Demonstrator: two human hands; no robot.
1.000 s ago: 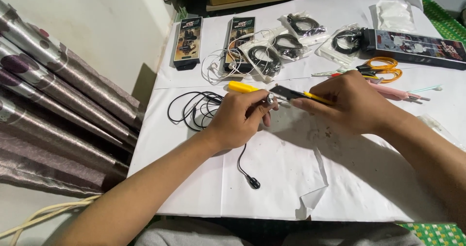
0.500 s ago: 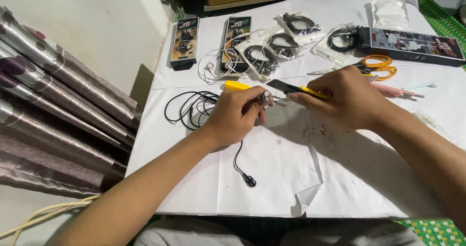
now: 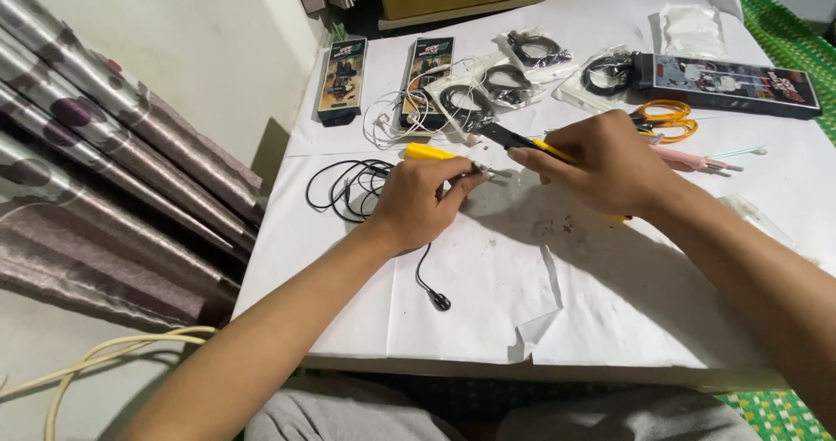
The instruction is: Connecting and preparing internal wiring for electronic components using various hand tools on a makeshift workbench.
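Note:
My left hand (image 3: 424, 199) pinches the end of a thin black cable (image 3: 346, 186) over the white paper-covered table (image 3: 488, 302); the cable's coil lies to the left and a loose end with a small black plug (image 3: 441, 301) trails below my wrist. My right hand (image 3: 610, 164) grips a yellow-and-black cutter (image 3: 512, 138) with its tip right at the cable end held by my left fingers. A yellow-handled tool (image 3: 425, 152) lies just above my left hand.
Two small dark boxes (image 3: 342, 80), a white earphone cable (image 3: 387, 114), several bagged black cable coils (image 3: 531, 51), a long dark box (image 3: 731, 82), orange-handled scissors (image 3: 666, 119) and a pink tool (image 3: 692, 160) lie along the far side. Folded patterned fabric (image 3: 96, 171) lies left.
Both hands stay together on the cable end; the view has shifted slightly and the cutter's tip sits a little closer to my left fingers.

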